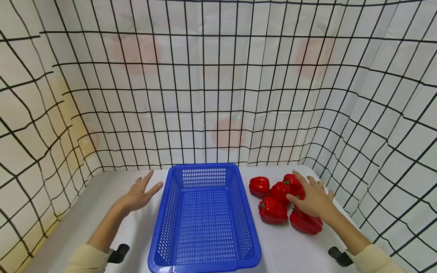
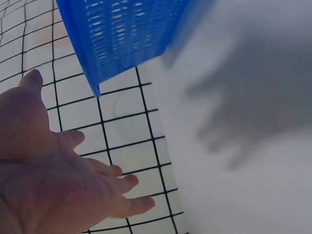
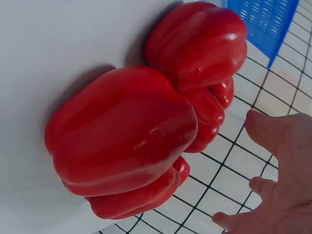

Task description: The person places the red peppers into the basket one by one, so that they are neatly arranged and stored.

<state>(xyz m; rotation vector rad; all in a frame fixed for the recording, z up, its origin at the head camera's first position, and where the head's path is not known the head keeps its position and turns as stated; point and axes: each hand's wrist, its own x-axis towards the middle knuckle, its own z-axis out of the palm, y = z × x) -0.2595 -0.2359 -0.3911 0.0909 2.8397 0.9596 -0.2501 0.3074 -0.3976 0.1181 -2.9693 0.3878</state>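
- Backing [image 1: 228, 23]: white, with faint reddish patches [image 1: 227, 138] on the far side and a yellow tint at left.
- Mesh [image 1: 219, 65]: black wire squares, upright in front of the backing on far, left and right sides; a barrier on all three. Several wires bent toward the right corner.
- Table [image 1: 283, 250]: white, flat. Far edge close to the mesh; right edge slanting outward toward the viewer, mesh alongside.
- Basket [image 1: 205, 267]: blue, slotted walls and floor, top uncovered, near mid-table, long sides front to back. Far rim near the far mesh. Wider stretch of table on its left, narrower strip on its right.
- Peppers [image 1: 273, 211]: red, glossy, green stems on some. Clustered on the table, right of the basket, several touching or overlapping. At least five; exact count unclear.
- Right hand [image 1: 315, 195]: fingers spread, nothing gripped. Over the right part of the cluster, hiding some of it from the head view; near the table's right edge. Thumb apart from the peppers in the right wrist view.
- Left hand [image 1: 138, 195]: fingers spread, nothing gripped. Raised left of the basket, thumb near its rim; blurred shadow [image 2: 263, 92] on the table.
- Black pieces [image 1: 118, 253]: one at each wrist, inner side, beside pale cuffs [image 1: 87, 261].
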